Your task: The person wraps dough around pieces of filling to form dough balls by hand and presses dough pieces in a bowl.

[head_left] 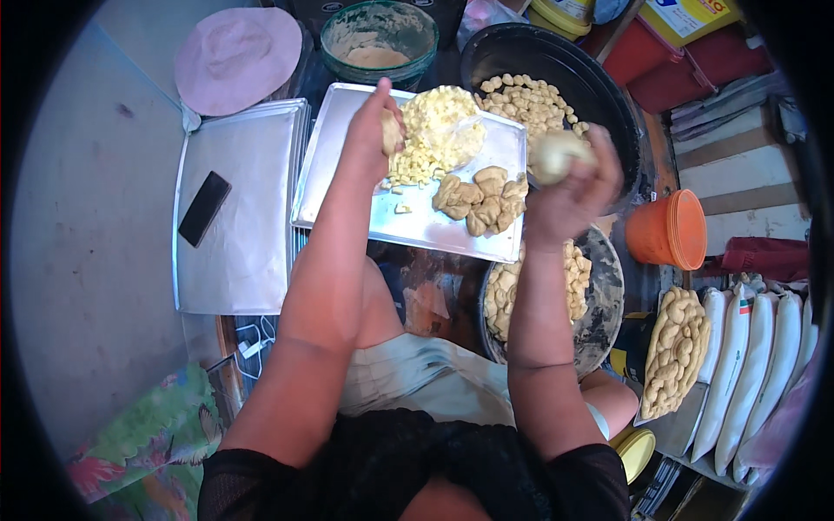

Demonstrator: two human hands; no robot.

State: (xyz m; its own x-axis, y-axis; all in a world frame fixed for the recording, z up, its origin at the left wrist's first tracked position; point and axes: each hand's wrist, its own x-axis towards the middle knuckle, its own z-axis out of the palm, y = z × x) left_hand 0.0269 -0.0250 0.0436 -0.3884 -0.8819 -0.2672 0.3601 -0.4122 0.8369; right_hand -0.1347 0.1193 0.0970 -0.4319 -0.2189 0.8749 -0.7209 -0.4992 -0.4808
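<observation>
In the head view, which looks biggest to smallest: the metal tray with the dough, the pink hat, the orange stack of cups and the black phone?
1. Metal tray
2. Pink hat
3. Orange stack of cups
4. Black phone

The fisheye shrinks things near the rim, so the hat and the cups may look smaller than they are.

Dark-screened phone (204, 207) on left tray, white sacks (754, 365) at right, yellow box (691, 17) top right

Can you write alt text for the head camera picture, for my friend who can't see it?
Seen from above, a person's right hand holds a dough ball, while the left hand pinches a small piece above a metal tray of yellow chunks and brown dough knots.
</observation>
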